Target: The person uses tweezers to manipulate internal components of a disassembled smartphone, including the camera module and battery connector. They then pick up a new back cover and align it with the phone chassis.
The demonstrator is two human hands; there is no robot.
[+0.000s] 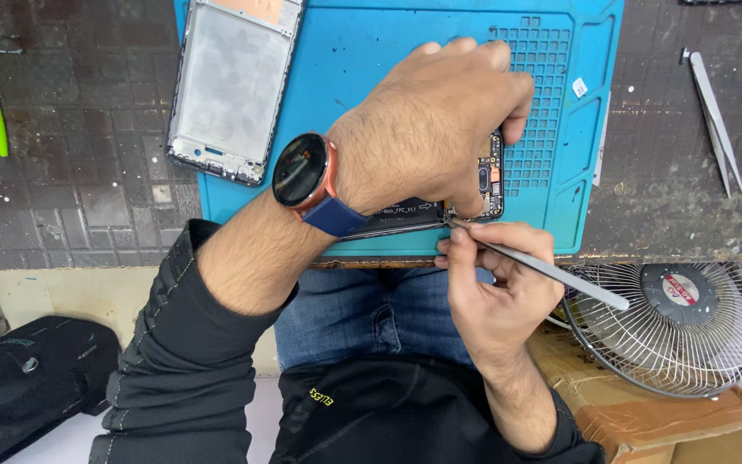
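Down at the near edge of the blue mat (371, 51), an opened phone (484, 176) lies pinned under the gripping left hand (435, 120). Its right hand (495, 288) pinches metal tweezers (543, 271), tip touching the phone's lower edge. A detached frame (229, 86) lies on the dark worktop (79, 155).

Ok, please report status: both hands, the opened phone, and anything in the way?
Left hand pressing down on opened black phone on blue rubber mat. Right hand holding thin grey metal tool, tip at phone's edge. Nothing in the way.
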